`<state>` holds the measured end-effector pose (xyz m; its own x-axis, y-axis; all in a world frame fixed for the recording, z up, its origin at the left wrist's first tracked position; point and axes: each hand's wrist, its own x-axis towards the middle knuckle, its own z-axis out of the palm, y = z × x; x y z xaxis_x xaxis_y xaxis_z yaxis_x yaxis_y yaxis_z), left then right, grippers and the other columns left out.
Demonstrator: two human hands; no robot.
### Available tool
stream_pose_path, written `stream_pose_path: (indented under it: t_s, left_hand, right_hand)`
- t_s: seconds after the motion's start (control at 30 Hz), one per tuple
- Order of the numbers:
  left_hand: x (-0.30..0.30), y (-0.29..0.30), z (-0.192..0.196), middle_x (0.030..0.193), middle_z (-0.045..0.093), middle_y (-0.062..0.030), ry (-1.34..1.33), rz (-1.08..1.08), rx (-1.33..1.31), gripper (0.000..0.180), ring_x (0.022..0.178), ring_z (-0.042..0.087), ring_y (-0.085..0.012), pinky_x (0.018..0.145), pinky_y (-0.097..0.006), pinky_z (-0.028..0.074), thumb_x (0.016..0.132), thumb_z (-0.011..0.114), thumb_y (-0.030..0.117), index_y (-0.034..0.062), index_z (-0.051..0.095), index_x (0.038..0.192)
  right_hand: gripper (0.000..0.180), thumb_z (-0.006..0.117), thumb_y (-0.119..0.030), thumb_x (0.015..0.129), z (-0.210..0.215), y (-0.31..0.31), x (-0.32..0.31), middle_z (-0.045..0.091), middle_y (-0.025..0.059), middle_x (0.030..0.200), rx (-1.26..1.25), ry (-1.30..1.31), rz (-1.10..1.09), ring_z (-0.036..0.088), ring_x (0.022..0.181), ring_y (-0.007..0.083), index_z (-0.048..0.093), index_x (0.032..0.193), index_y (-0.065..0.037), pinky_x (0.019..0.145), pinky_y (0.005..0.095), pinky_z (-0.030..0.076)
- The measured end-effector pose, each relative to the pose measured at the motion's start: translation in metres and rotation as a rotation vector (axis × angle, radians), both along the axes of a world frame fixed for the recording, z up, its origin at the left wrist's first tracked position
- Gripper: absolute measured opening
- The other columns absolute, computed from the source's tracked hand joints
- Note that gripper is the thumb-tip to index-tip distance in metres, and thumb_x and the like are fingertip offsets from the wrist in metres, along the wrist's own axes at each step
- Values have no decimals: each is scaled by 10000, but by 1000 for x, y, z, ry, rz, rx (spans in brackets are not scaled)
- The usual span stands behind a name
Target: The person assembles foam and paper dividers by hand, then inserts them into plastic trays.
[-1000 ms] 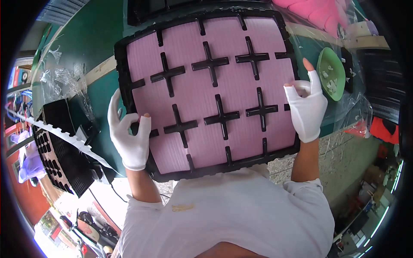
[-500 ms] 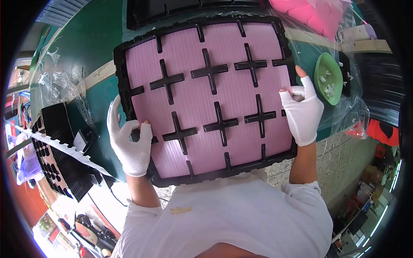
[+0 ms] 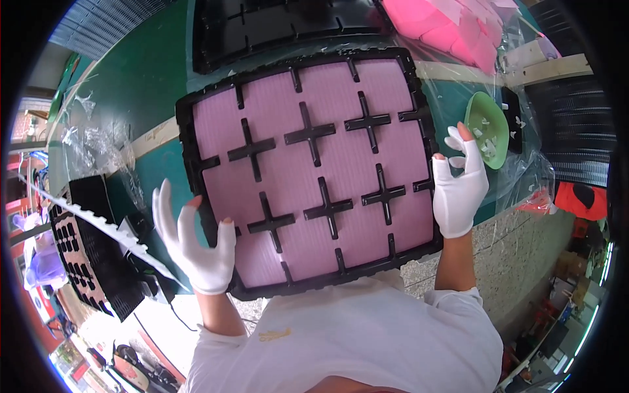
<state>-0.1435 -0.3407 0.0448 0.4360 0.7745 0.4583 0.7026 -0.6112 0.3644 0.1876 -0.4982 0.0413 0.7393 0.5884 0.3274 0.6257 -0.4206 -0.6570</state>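
A black plastic tray [image 3: 341,276] lies tilted slightly on the near side of the table, against my body. Pink ribbed sheeting [image 3: 295,245] lines it, and black cross-shaped dividers [image 3: 309,133] stand up through the pink. At the tray's lower left edge, my left hand [image 3: 200,255], in a white glove with bare thumb and fingertip, is open with its fingers spread. My right hand [image 3: 460,196], gloved the same way, is open beside the right rim, thumb and fingers apart. Neither hand grips the tray; whether the left thumb touches its rim is hard to tell.
Behind lies another black tray [image 3: 282,23]. Pink wrapped material [image 3: 445,29] is heaped at the far right. A green bowl [image 3: 481,108] with white scraps stands near my right hand. Clear film [image 3: 98,144] and a white notched strip [image 3: 111,229] are on the left.
Both hands have let go of the tray's side edges and their fingers have spread. The tray sits a little lower in view, showing more of the one behind.
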Motion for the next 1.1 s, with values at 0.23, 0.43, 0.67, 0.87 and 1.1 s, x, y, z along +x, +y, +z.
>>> stream_pose_path:
  t_s: [0.23, 0.43, 0.67, 0.87, 1.1]
  left_hand:
    - [77, 61, 37, 1521, 351, -303, 399, -436, 103, 804, 1426, 292, -514, 1167, -571, 240, 884, 613, 509, -124, 470, 1360]
    - [85, 64, 8, 1605, 225, -277, 669, -415, -25, 995, 1493, 214, -456, 1226, -522, 147, 908, 569, 560, -122, 190, 1526]
    - [90, 59, 14, 1610, 273, -218, 747, -332, -43, 904, 1514, 226, -368, 1232, -477, 165, 949, 504, 561, -99, 275, 1522]
    - [85, 57, 11, 1593, 308, -200, 685, -338, 3, 826, 1488, 277, -369, 1216, -478, 222, 958, 501, 533, -76, 341, 1493]
    - [85, 46, 15, 1454, 420, -184, 556, -316, 44, 708, 1386, 384, -351, 1141, -454, 337, 915, 599, 423, -39, 432, 1425]
  right_hand:
    - [835, 745, -479, 799, 32, 75, 14, 472, 240, 1457, -322, -567, 643, 413, 1393, 399, 499, 1367, 82, 1162, 472, 332]
    - [1005, 468, -702, 908, 6, 90, 15, 326, 234, 1585, -697, -633, 634, 249, 1513, 323, 336, 1501, 99, 1243, 428, 159]
    - [967, 482, -669, 920, 5, 94, 17, 336, 230, 1584, -644, -605, 627, 271, 1505, 320, 348, 1493, 99, 1238, 416, 183]
    - [927, 588, -552, 906, 5, 90, 13, 352, 272, 1553, -572, -678, 729, 325, 1470, 360, 319, 1479, 126, 1223, 429, 238]
    - [833, 472, -582, 971, -1, 98, 6, 425, 227, 1514, -566, -754, 514, 367, 1447, 312, 394, 1443, 100, 1201, 399, 262]
